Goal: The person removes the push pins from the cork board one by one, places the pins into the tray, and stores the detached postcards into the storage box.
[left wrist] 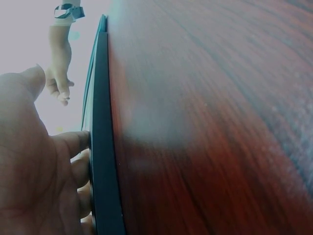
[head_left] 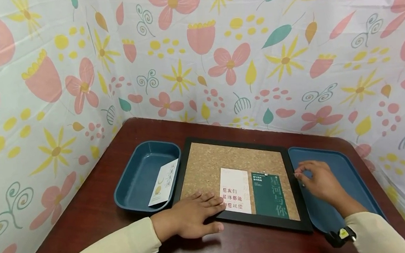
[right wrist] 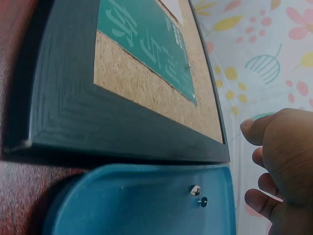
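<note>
My left hand (head_left: 198, 214) lies flat with spread fingers across the near left frame edge of a cork board (head_left: 205, 158), fingertips at a white card with red characters (head_left: 235, 187). Beside that card is a green card (head_left: 270, 194), with a small push pin (head_left: 265, 173) at its top edge. Over the left edge of a shallow blue tray (head_left: 337, 163), my right hand (head_left: 317, 183) hovers, its thumb and index finger bent close together. I cannot tell whether they pinch anything. Two metal push pins (right wrist: 199, 196) lie in that tray.
A deeper blue tray (head_left: 134, 167) stands left of the board, with a white printed card (head_left: 164, 183) leaning inside. Everything sits on a dark red wooden table (head_left: 126, 243). A flower-patterned curtain (head_left: 199, 83) hangs behind and along the sides.
</note>
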Demonstrator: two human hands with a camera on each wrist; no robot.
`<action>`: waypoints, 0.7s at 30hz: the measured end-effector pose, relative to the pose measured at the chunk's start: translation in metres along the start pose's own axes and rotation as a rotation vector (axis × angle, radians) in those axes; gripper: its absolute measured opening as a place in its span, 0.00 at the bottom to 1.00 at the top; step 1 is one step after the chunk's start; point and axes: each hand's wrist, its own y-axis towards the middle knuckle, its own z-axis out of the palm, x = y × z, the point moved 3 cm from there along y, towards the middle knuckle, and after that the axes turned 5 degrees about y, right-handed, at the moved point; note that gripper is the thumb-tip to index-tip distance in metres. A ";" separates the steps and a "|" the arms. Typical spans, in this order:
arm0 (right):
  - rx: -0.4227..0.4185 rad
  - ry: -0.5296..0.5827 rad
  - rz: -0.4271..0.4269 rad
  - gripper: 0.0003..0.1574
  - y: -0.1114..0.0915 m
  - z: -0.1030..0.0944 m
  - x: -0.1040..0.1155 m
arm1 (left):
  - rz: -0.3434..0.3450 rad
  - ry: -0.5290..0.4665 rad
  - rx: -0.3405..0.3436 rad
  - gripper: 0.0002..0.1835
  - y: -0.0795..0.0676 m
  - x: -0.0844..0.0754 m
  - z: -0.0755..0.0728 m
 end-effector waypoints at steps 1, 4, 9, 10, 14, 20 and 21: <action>-0.001 0.000 0.001 0.04 -0.001 -0.001 -0.001 | 0.000 0.001 -0.002 0.41 0.000 0.000 0.000; 0.001 -0.003 0.014 0.05 -0.003 -0.003 -0.003 | -0.002 0.005 -0.009 0.41 0.000 0.000 0.000; -0.008 -0.016 0.024 0.04 -0.006 -0.006 -0.006 | -0.006 0.001 -0.008 0.41 0.000 0.000 0.000; -0.010 -0.012 0.024 0.03 -0.006 -0.007 -0.006 | -0.006 0.000 -0.007 0.41 0.000 0.000 -0.001; -0.024 -0.010 0.016 0.03 -0.007 -0.011 -0.009 | -0.005 0.001 -0.004 0.41 0.000 -0.001 -0.002; -0.024 -0.014 0.031 0.03 -0.007 -0.015 -0.014 | -0.008 -0.004 0.005 0.41 -0.001 -0.002 -0.004; -0.022 -0.014 0.034 0.04 -0.008 -0.016 -0.015 | -0.008 -0.008 0.007 0.41 -0.001 -0.002 -0.004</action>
